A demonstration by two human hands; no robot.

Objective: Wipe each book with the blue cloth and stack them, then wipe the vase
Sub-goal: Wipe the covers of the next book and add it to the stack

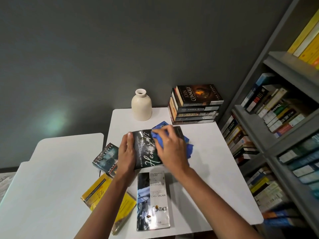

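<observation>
A dark paperback, the Henry VI book [146,150], lies on the white table [207,152]. My left hand [126,152] holds its left edge, fingers curled over the spine side. My right hand [170,149] grips the bunched blue cloth [159,135] and presses it on the book's cover. Part of the cloth sticks out to the right of my hand. A cream vase [141,105] stands upright at the table's back. A stack of several books [196,105] sits at the back right. The Contact book [152,200], a yellow book [107,199] and a dark Neverwhere book [107,159] lie flat near me.
A second white table [43,187] stands to the left, with a narrow gap between the two. A grey bookshelf [276,126] packed with books fills the right side. A dark grey wall is behind the tables.
</observation>
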